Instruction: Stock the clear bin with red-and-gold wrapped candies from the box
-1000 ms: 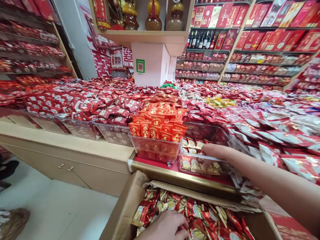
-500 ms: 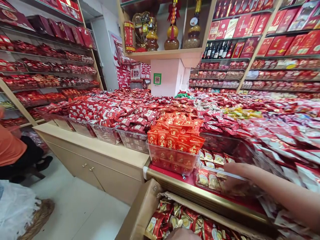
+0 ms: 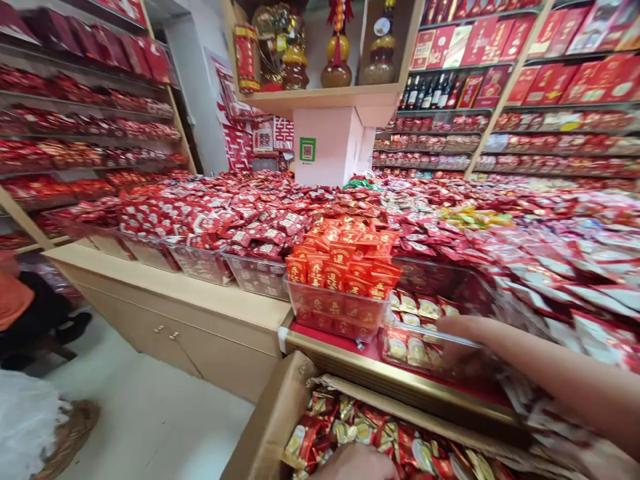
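Note:
My right hand point(image 3: 467, 331) reaches into a clear plastic bin point(image 3: 425, 347) on the counter, which holds red and gold candy packets point(image 3: 415, 307). Its fingers dip behind the bin's wall, so what they hold is hidden. Only the top of my left hand point(image 3: 357, 465) shows at the bottom edge, resting on red and gold packets point(image 3: 370, 430) in an open cardboard box point(image 3: 273, 420). Its fingers are out of sight.
A clear bin of orange-red packets point(image 3: 345, 267) stands left of my right hand. Red packets point(image 3: 240, 220) cover the whole counter in bins. A gold counter edge point(image 3: 380, 380) runs above the box. Shelves of red boxes point(image 3: 525, 73) line the walls. A person in orange point(image 3: 15, 300) crouches at far left.
The view tilted up and right, then settled a little lower. My left hand slid mostly out of the frame at the bottom. My right hand stayed in the clear bin.

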A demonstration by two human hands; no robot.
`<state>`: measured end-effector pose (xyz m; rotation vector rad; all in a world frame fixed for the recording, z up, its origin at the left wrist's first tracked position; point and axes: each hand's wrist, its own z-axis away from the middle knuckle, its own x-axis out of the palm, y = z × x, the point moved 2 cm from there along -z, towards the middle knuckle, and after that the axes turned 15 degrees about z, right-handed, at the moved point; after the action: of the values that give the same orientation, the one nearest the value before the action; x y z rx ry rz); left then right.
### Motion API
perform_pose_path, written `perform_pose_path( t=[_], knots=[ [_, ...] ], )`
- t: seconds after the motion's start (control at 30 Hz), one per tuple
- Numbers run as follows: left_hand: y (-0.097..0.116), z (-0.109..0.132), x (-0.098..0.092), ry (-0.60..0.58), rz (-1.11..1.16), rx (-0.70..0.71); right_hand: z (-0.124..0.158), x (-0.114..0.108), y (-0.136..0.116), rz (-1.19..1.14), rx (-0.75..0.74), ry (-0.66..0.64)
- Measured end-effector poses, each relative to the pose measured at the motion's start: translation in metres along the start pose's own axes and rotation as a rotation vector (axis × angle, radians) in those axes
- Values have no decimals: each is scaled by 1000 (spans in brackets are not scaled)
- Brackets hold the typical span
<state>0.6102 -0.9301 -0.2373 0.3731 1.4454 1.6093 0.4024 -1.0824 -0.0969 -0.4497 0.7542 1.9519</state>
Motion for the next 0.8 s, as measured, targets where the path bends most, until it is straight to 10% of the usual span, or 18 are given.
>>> perform_pose_path(
  t=[0.8],
  knots=[
    [39,8,-12,29,-109,27,29,-21,25,-59,-28,-323]
  ],
)
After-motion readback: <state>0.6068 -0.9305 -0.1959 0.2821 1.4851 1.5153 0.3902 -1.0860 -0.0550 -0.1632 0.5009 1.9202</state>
